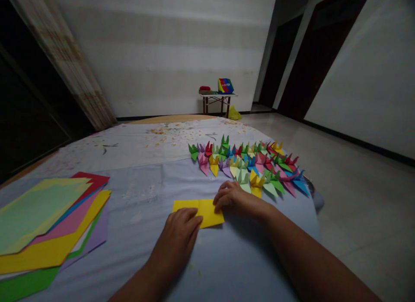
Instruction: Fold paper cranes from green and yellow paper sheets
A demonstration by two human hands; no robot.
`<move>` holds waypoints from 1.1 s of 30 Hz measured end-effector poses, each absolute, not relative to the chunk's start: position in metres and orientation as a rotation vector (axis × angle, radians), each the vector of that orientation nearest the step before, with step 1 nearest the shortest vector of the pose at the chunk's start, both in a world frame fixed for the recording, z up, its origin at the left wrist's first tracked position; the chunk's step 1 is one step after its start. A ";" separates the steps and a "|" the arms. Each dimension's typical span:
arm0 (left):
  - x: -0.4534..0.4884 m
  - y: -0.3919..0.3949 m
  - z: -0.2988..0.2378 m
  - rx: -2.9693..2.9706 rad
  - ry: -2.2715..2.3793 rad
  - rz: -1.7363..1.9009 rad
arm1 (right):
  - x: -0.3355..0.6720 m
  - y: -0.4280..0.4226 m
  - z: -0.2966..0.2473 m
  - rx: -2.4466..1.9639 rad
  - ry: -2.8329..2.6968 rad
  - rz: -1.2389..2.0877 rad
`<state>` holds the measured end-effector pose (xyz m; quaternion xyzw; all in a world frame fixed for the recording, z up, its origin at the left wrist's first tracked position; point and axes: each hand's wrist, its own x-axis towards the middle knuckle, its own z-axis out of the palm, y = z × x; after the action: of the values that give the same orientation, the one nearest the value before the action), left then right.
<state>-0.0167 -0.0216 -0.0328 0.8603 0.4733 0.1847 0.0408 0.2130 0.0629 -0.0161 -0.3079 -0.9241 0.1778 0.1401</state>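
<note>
A folded yellow paper (pixel 197 209) lies flat on the pale blue cloth (pixel 145 194) in front of me. My left hand (pixel 180 230) rests palm down on its near edge, fingers together and lying flat. My right hand (pixel 231 197) presses on the paper's right end with its fingers curled down. Just beyond my right hand stands a cluster of several folded paper cranes (pixel 249 163) in many colours.
A fanned stack of coloured paper sheets (pixel 48 220) lies at the left on the cloth. Bare tiled floor (pixel 350 194) spreads to the right of the cloth's edge. A small table (pixel 217 101) with a colourful box stands against the far wall.
</note>
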 end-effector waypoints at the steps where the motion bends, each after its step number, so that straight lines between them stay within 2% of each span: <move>1: -0.017 -0.022 -0.033 2.632 1.451 0.559 | 0.214 0.063 -0.017 -0.890 -2.660 0.536; 15: -0.013 -0.022 -0.027 2.461 1.551 0.612 | 0.185 0.067 -0.023 -1.191 -2.399 0.695; 24: -0.006 -0.028 -0.016 2.539 1.562 0.259 | 0.182 0.064 -0.027 -1.236 -2.378 0.634; 33: -0.007 -0.028 -0.023 2.548 1.544 0.290 | 0.180 0.062 -0.027 -1.250 -2.371 0.614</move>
<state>-0.0075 -0.0280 -0.0230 0.8489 0.5143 0.0965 0.0742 0.1803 0.0619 -0.0266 -0.4459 -0.8457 0.2192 0.1946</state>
